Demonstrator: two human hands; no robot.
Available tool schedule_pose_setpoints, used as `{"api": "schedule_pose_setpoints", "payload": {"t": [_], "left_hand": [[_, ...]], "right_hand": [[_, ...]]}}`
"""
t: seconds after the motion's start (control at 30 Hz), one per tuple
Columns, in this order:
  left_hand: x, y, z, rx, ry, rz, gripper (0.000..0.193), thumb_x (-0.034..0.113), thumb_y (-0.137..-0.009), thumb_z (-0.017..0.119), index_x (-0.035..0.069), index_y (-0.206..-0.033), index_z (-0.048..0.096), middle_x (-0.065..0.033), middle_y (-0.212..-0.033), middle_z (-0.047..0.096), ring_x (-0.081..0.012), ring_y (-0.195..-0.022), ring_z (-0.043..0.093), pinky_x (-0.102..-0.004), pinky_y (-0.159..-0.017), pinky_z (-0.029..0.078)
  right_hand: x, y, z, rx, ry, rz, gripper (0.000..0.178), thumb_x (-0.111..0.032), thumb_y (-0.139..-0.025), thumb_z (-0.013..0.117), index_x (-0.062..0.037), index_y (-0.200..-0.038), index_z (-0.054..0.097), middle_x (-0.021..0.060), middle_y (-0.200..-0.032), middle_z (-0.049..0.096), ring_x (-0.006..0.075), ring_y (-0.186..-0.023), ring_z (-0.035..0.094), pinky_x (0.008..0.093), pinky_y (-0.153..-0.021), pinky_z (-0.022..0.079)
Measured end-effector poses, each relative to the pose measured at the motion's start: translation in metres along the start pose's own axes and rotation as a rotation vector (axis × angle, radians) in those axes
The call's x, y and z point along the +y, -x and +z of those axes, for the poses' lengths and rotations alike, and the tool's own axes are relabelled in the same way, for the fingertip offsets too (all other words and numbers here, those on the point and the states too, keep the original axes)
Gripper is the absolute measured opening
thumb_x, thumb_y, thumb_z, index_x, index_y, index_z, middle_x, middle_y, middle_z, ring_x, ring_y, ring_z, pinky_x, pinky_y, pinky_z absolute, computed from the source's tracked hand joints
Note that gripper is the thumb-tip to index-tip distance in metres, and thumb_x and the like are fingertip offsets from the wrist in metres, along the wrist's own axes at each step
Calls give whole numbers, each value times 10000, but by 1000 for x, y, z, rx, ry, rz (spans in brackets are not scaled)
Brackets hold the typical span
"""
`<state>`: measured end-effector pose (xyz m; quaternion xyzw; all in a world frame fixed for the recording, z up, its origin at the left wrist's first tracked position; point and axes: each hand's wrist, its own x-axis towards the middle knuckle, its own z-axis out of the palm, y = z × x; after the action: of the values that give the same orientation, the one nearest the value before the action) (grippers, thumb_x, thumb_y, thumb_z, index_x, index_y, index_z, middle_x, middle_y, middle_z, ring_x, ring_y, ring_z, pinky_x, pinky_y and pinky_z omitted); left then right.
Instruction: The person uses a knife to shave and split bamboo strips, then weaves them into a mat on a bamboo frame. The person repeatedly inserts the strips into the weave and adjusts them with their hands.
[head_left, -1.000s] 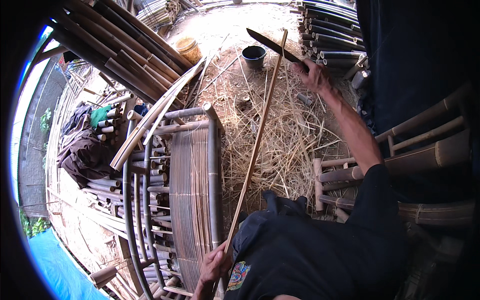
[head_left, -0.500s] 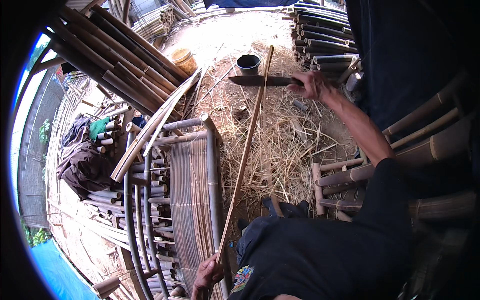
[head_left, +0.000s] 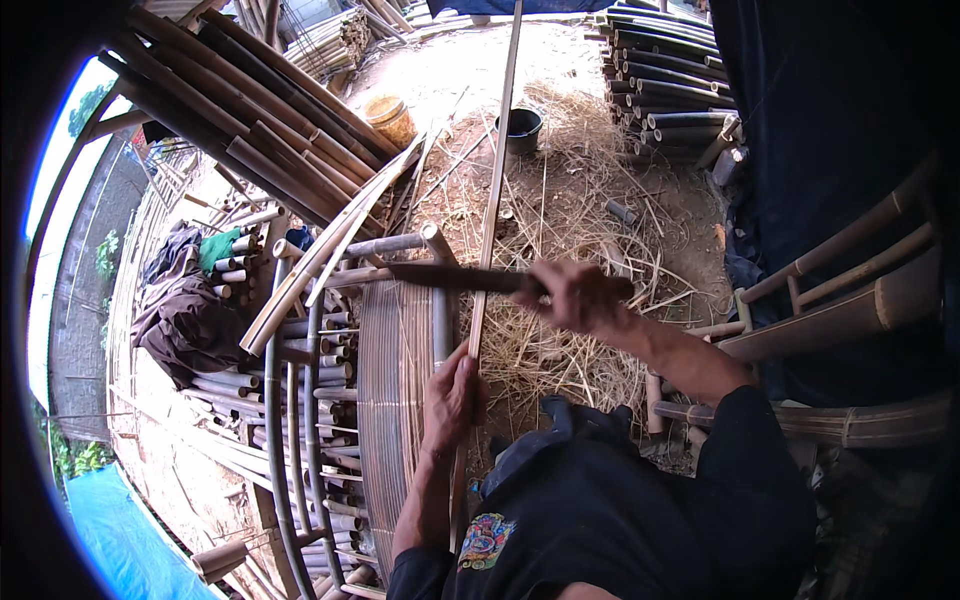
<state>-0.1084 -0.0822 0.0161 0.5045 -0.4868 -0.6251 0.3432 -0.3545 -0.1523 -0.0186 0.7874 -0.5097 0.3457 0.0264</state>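
Observation:
A long, thin bamboo strip [head_left: 497, 170] rises from my lap toward the far side, slightly tilted. My left hand [head_left: 455, 398] is closed around its lower part, beside the bamboo bench [head_left: 388, 400]. In my right hand [head_left: 578, 292] is the handle of a machete with a dark, broad blade [head_left: 450, 278]. That blade lies crosswise at the strip, just beyond my left hand, pointing left. Whether its edge touches the strip I cannot tell. Below my left hand, the strip's lower end runs down beside my dark shirt.
Pale shavings [head_left: 560, 345] litter the ground ahead. A black bucket [head_left: 522, 130] and a yellowish bucket [head_left: 390, 121] stand farther off. Split bamboo lengths [head_left: 330, 255] lean over the bench. Bamboo poles [head_left: 675, 80] are stacked far right; bamboo furniture [head_left: 810, 330] stands at right.
My right hand has brought the machete nearer, down along the strip. My left hand has moved up and away from me, and the strip now reaches farther out.

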Motion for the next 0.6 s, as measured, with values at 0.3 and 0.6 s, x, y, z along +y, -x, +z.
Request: {"api": "schedule_pose_setpoints", "payload": {"t": [0.3,0.6], "left_hand": [[-11,22,24,44,44,77,434,275,-981,552,-7,-1310,528,78,-663,455,-8,-541,402,-172,-468,311],[-17,79,18,-22,10,-85,380,203,-1009,477,-44,-1296,513,73,-653,449,-4,-574,401,-174,-486,315]], "right_hand": [[21,-18,-21,-33,-74,233,558,-614,-938,404,-95,-801,559,14,-502,515,119,-362,479,337,-313,432],[120,-38,-42,-58,128,478,712,-737,-900,245,-105,-881,572,-40,-484,401,68,-379,405,300,-309,362]]}}
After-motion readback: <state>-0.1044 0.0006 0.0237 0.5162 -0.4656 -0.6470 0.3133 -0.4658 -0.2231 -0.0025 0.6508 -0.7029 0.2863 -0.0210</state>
